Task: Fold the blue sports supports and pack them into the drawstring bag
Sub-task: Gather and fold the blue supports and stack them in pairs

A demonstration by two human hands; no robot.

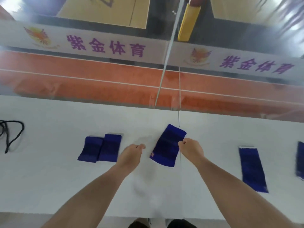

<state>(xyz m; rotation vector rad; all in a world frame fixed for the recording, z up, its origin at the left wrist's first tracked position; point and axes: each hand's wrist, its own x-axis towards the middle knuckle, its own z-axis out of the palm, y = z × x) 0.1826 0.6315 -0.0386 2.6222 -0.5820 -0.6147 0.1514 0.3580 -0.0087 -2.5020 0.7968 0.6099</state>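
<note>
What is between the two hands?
In the head view, a blue support lies flat on the white table between the left hand and right hand, whose fingers touch its edge.

White table top [49, 178] spans the foreground, split by a seam [178, 119] near the middle; past its far edge lies an orange track-like floor [82, 79] with white lane lines [98, 81]. Behind that runs a low white banner [105, 45] with purple Chinese characters and an orange-yellow emblem [39, 37], then a tan wooden court floor [105, 12] with dark lines. A yellow padded block [189, 22] stands at a thin pale pole [171, 41] up top, glare streaks at far right.
</note>
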